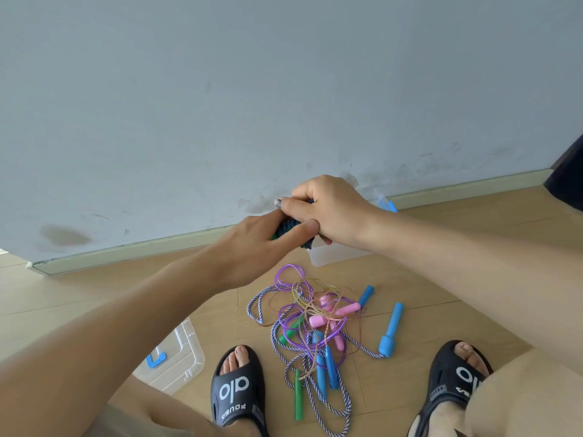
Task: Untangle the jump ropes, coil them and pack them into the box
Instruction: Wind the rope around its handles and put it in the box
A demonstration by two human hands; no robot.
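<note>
Hands, left [252, 238] and right [328, 206], clutch a dark braided rope bundle [291, 230].

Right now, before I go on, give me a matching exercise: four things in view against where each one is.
Things:
1. coiled dark rope
2. tangled ropes
3. clear lid
4. clear box

Places:
A. on the floor beside the left foot
B. held between the left hand and right hand
C. by the wall, under the hands
D. on the floor between the feet

Pairs: 1-B, 2-D, 3-A, 4-C
</note>
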